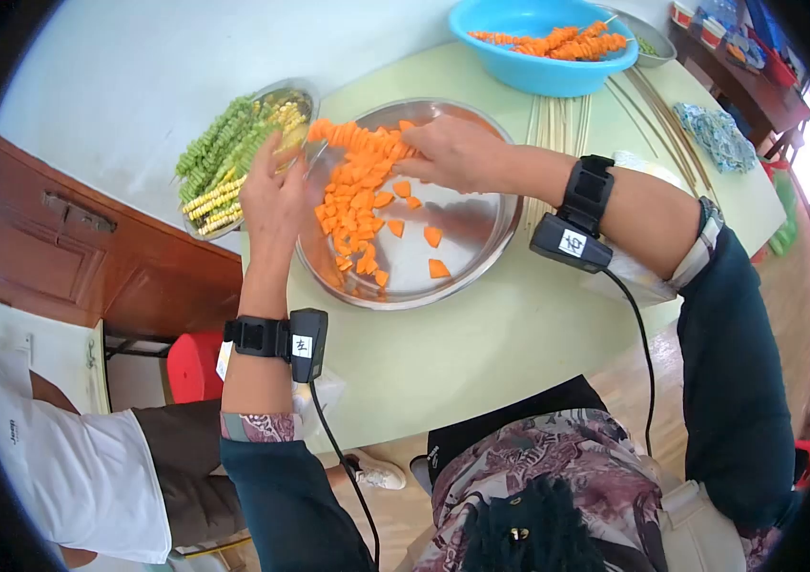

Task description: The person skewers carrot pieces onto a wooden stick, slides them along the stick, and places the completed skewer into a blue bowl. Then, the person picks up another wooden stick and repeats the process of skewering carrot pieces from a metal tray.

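A row of orange carrot pieces, strung like a skewer, hangs over the far rim of a round steel basin. My right hand closes around its right end. At the left end, my left hand has its fingers curled beside the basin's rim; whatever lies between the fingertips is too small to make out. Loose carrot pieces are heaped in the left half of the basin, with several scattered toward the middle. The stick inside the carrot row is hidden.
Left of the basin, a metal tray carries green and yellow skewers. A blue basin at the back holds finished carrot skewers. Bare sticks and a mesh cloth lie right. Another person is at lower left.
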Motion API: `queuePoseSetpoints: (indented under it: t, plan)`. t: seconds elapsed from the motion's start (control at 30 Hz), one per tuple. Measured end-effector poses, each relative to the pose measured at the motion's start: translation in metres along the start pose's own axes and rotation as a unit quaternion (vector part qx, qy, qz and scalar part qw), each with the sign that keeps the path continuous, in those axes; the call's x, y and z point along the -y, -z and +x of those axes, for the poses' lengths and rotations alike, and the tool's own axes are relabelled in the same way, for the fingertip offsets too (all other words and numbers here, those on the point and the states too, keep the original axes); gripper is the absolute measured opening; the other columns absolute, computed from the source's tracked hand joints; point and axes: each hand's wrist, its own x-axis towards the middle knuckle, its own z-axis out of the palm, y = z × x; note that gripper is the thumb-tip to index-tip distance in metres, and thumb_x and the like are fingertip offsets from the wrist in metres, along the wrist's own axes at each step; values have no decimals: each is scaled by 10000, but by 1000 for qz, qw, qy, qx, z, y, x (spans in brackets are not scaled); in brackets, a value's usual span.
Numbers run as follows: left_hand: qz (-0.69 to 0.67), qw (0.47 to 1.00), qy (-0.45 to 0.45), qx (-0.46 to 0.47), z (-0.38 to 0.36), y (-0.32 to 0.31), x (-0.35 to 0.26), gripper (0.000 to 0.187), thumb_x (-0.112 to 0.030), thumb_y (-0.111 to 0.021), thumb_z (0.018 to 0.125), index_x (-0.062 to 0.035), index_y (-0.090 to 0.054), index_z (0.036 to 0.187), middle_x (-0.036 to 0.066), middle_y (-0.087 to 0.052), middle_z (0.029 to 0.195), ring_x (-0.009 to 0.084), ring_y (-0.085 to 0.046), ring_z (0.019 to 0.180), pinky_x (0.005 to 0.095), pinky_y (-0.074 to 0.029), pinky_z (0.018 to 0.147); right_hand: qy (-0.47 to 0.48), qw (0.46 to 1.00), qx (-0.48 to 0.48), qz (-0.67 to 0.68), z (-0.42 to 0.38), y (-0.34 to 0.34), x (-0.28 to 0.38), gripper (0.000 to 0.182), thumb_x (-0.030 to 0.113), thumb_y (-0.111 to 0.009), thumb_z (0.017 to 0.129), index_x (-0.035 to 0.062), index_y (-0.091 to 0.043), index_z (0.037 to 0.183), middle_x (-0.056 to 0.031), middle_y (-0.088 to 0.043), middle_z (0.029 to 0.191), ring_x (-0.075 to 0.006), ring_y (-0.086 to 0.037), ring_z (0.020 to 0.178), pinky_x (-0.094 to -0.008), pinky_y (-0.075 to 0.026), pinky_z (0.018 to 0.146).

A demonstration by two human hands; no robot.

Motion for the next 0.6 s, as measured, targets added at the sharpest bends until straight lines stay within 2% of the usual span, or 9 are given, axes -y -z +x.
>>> queuePoseSetpoints:
  t: [0.07,0.1,0.17,0.2,0.3,0.33,0.37,0.43,0.6]
  plan:
    - [-3,999,-36,14,2,-1,13,384,1,-506,833,9,-486,1216,130,-610,1045,153,-611,893,248,-516,711,-61,996,43,47,2,6,2,325,298,-530,823,-20,-592,828,-224,-593,693,-368,-587,666,-447,-469,628]
    - [-8,999,-40,13,3,-4,19,384,1,-506,833,9,-486,1216,130,-610,1045,153,-611,893,248,-516,711,-62,996,40,40,2,8,2,325,298,-530,823,-20,-592,828,-224,-593,693,-368,-587,666,-447,-469,628]
    - [57,989,-134,30,5,-6,27,342,-7,-516,837,14,-520,1178,121,-620,1028,150,-611,896,244,-508,703,-29,998,1,50,1,7,3,328,317,-542,816,-7,-600,811,-230,-589,692,-378,-587,682,-450,-472,638]
    - [-33,996,-70,48,-5,-9,9,302,-19,-538,839,20,-548,1138,113,-627,1010,140,-611,891,236,-502,680,-25,998,-5,57,2,7,4,322,320,-562,805,1,-602,829,-221,-592,688,-373,-591,680,-447,-476,645]
    - [-77,996,-28,45,-9,-18,7,280,9,-541,820,44,-559,1098,135,-645,933,171,-640,832,240,-491,696,17,998,-45,51,1,9,8,310,315,-578,801,11,-603,860,-204,-598,681,-364,-593,664,-444,-476,648]
    - [-90,993,-53,53,-6,-19,12,268,15,-553,817,41,-568,1083,130,-650,920,167,-640,834,244,-493,703,13,997,-47,56,2,8,9,310,307,-586,802,23,-592,926,-185,-604,673,-349,-596,648,-437,-476,637]
    - [-92,993,-55,47,-6,-18,16,268,15,-553,817,41,-568,1083,130,-650,920,167,-640,834,244,-493,703,19,997,-45,52,2,9,10,310,307,-586,802,23,-592,926,-185,-604,673,-349,-596,648,-437,-476,637]
    - [-42,994,-59,81,-7,-18,13,243,9,-573,807,46,-585,1047,130,-652,923,163,-641,824,248,-498,702,64,991,-94,72,0,11,12,323,306,-591,804,34,-576,977,-177,-608,672,-338,-600,650,-419,-478,634]
    - [-19,990,-95,106,-10,-18,13,197,-15,-572,819,43,-605,1004,115,-658,904,145,-636,812,245,-508,672,89,989,-102,68,-2,12,14,322,288,-597,807,45,-555,1015,-164,-620,706,-325,-605,659,-400,-480,639]
